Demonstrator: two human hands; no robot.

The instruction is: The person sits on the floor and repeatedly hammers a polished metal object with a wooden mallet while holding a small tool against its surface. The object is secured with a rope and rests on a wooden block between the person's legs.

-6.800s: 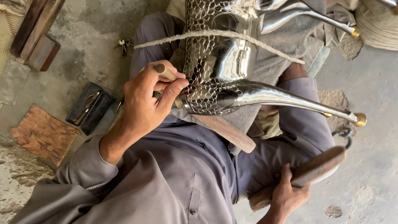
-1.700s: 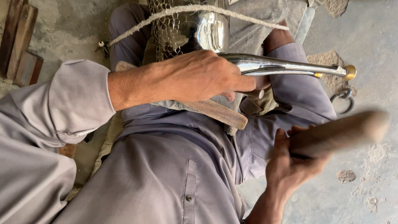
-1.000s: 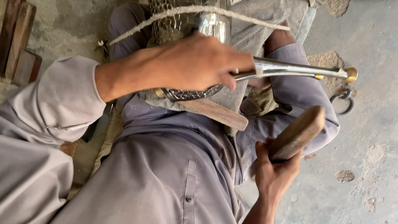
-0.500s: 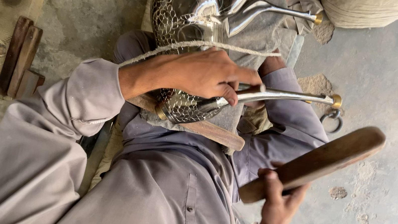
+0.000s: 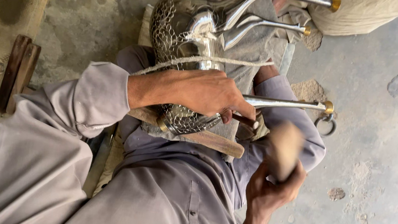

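Polished metal animal figure [image 5: 192, 40] with scale-textured body, propped across lap; brass-tipped horns [image 5: 286, 103] pointing right. Left hand [image 5: 201, 92] laid over lower body, fingers curled together, pinching short punch [image 5: 246, 122] against metal. Right hand [image 5: 271, 186] fisted around blurred wooden mallet [image 5: 283, 147], just right of punch. Wooden plank [image 5: 210, 141] beneath figure. Cord [image 5: 200, 60] across body. Wooden blocks [image 5: 16, 72] on concrete floor [image 5: 379, 164], left.
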